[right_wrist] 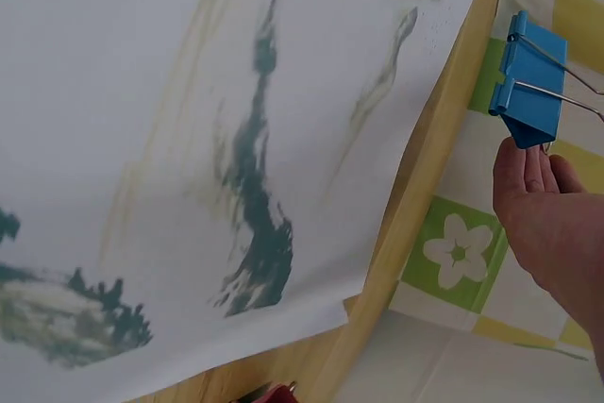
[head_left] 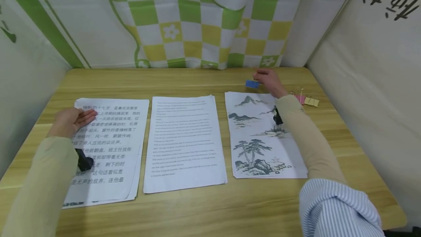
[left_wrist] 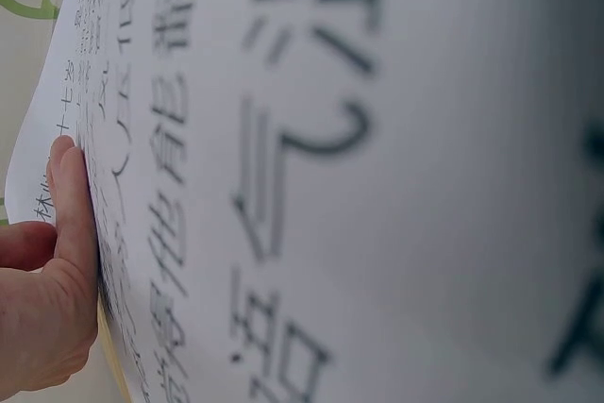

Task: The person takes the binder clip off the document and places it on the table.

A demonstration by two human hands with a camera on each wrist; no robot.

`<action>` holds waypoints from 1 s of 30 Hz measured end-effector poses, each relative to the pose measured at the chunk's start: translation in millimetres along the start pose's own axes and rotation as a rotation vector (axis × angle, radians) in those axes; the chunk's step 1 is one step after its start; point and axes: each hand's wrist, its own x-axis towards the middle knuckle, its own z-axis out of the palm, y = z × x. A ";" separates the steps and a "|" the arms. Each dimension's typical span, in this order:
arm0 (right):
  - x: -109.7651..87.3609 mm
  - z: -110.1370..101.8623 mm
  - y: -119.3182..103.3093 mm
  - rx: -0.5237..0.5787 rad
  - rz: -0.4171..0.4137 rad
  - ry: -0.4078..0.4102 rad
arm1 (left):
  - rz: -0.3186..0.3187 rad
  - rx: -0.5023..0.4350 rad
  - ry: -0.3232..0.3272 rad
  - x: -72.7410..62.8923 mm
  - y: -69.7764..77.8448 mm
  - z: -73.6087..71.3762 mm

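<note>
In the head view a blue binder clip point(head_left: 251, 83) is pinched in the fingertips of my right hand point(head_left: 270, 81), beyond the top edge of the paper stack with ink landscapes point(head_left: 263, 134). The right wrist view shows this clip point(right_wrist: 536, 82) with its wire handles out; the fingers hold it at one end. My left hand point(head_left: 74, 119) lies on the upper left part of a paper stack with large Chinese text point(head_left: 115, 149), its fingers straight. In the left wrist view those fingers point(left_wrist: 75, 200) touch the paper near its edge.
Between the two stacks lies one with English text point(head_left: 184, 145). A yellow binder clip point(head_left: 311, 101) and a pink binder clip point(head_left: 300, 99) sit on the wooden table point(head_left: 197, 211) right of the landscapes. A checked curtain point(head_left: 204, 32) hangs behind the table.
</note>
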 end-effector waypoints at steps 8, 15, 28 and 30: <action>-8.8 -19.6 4.6 0.001 0.056 0.065 | -0.011 -0.010 -0.004 3.8 -1.1 -1.5; -15.4 -41.0 11.9 -0.017 0.097 0.099 | -0.006 -0.018 -0.011 6.4 -1.8 -0.3; -44.0 -90.1 20.2 -0.041 0.100 0.186 | -0.028 -0.012 -0.006 5.6 1.5 0.1; -49.1 -99.6 21.8 -0.002 0.094 0.184 | -0.032 -0.012 -0.004 6.2 1.2 0.0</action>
